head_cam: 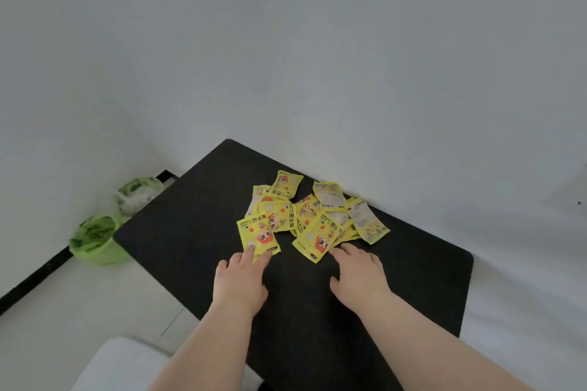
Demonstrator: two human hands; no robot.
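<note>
Roughly ten yellow packets (313, 216) overlap in a pile on the black surface (178, 232). The left hand (239, 282), fingers straight, presses the nearest packet (259, 236). The right hand (360, 274) lies flat beside the pile. Two green bags (95, 240) sit on the floor.

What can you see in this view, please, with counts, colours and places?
flat yellow plastic snack packets: about a dozen, overlapping so the exact count is unclear; yellow with red cartoon prints; heaped on the far side of the table.
matte black rectangular table: one; black; centre, against the wall.
thin green plastic bags: two; translucent green; on the floor left of the table.
black baseboard strip: one; black; along the foot of the left wall.
soft white rounded object: one; white; bottom left, unclear what it is.
left hand: one; straight fingers on the nearest left packet.
right hand: one; fingers extended to the pile's near edge.
</note>
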